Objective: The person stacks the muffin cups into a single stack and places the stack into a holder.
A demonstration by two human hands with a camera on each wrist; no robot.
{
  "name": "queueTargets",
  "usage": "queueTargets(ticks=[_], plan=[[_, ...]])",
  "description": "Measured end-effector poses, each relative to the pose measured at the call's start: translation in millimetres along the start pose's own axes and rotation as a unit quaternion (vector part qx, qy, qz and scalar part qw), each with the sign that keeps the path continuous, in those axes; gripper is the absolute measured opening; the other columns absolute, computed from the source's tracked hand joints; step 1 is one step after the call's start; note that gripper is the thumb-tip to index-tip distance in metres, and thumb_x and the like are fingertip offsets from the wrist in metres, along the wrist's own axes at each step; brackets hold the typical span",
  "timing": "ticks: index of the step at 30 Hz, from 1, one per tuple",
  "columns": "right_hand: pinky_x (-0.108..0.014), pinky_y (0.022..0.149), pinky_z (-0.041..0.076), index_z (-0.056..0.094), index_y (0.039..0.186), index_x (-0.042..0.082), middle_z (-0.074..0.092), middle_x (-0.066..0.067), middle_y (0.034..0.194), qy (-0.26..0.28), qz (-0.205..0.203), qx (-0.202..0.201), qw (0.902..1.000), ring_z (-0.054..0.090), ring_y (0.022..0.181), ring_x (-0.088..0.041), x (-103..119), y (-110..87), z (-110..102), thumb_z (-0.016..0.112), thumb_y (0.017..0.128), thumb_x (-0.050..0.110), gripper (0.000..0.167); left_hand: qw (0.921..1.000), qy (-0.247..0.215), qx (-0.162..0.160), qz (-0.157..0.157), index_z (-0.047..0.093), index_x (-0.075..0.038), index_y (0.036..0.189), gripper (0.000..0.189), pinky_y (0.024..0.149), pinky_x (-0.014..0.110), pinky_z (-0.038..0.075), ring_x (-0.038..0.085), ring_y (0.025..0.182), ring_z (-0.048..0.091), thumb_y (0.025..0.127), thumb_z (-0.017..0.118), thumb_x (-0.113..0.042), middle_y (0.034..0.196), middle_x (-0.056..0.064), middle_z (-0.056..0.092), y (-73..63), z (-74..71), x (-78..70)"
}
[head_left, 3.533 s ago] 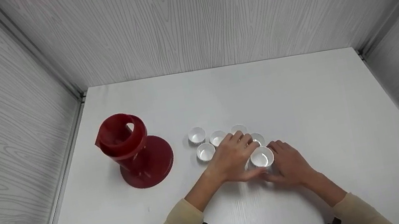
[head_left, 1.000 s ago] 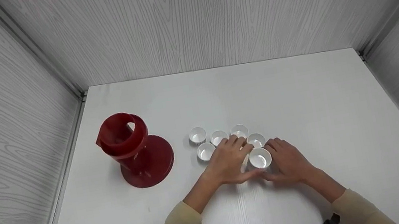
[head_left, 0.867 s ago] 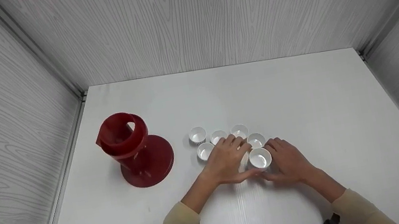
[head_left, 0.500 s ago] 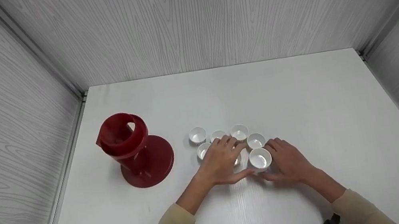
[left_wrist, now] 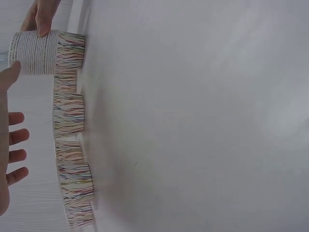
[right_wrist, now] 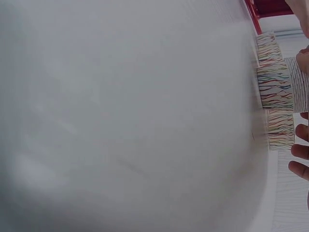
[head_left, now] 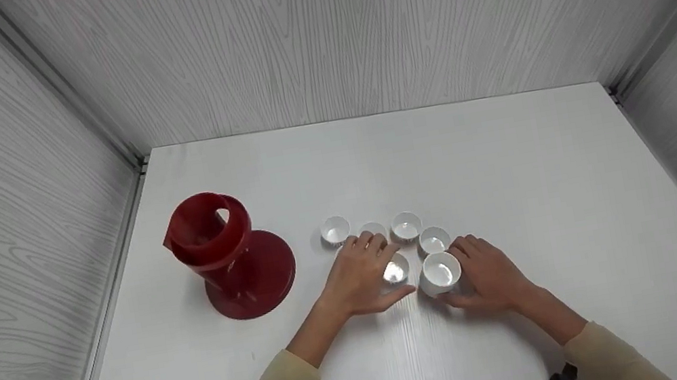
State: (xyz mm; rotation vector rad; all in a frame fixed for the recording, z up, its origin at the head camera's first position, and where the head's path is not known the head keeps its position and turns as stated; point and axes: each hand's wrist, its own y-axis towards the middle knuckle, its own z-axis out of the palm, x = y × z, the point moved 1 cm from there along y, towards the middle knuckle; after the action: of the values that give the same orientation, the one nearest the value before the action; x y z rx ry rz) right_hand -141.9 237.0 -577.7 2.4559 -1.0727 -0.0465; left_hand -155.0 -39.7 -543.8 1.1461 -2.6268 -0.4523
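White table [head_left: 515, 174], one red stand [head_left: 231, 257], six single cups [head_left: 406, 227], left fingers [left_wrist: 19, 136] spread, right fingers [head_left: 471, 249] gripping one stack [head_left: 441, 274]

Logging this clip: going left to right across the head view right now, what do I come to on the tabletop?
Red stand → left hand → stack of white cups → right hand. The single cups overlap these positions, so they are left out.
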Motion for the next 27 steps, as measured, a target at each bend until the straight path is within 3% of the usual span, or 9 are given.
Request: queueTargets(ticks=[11, 19, 27], plan=[[-0.036, 0.08, 0.053, 0.064, 0.113, 0.012, 0.064, -0.002, 0.103, 0.007, 0.004, 0.007, 0.9999, 0.059, 0.092, -0.021, -0.3, 0.2, -0.5, 0.085, 0.074, 0.059, 0.064, 0.9994, -0.006, 0.014, -0.031, 0.07, -0.017, 0.121, 0.069, 0.093, 0.041, 0.053, 0.024, 0.106, 0.063, 0.087, 0.063, -0.076, 0.114, 0.004, 0.069, -6.6, 7.8, 2.9], [-0.036, 0.079, 0.053, 0.064, 0.111, 0.012, 0.063, -0.002, 0.103, 0.011, 0.006, 0.005, 0.9999, 0.059, 0.092, -0.02, -1.1, -0.8, 1.3, 0.085, 0.074, 0.058, 0.063, 0.9983, 0.009, 0.043, -0.039, 0.07, -0.017, 0.126, 0.072, 0.096, 0.04, 0.051, 0.023, 0.111, 0.061, 0.091, 0.054, -0.078, 0.118, 0.004, 0.068, -10.2, 11.4, 5.7], [-0.034, 0.078, 0.052, 0.064, 0.113, 0.012, 0.064, -0.002, 0.103, 0.017, 0.006, 0.002, 0.9998, 0.058, 0.09, -0.019, -0.5, -1.0, 0.9, 0.086, 0.074, 0.057, 0.063, 0.9985, 0.015, 0.03, -0.044, 0.07, -0.017, 0.123, 0.071, 0.091, 0.039, 0.051, 0.024, 0.107, 0.061, 0.091, 0.054, -0.079, 0.113, 0.004, 0.067, -11.1, 16.4, 6.8]])
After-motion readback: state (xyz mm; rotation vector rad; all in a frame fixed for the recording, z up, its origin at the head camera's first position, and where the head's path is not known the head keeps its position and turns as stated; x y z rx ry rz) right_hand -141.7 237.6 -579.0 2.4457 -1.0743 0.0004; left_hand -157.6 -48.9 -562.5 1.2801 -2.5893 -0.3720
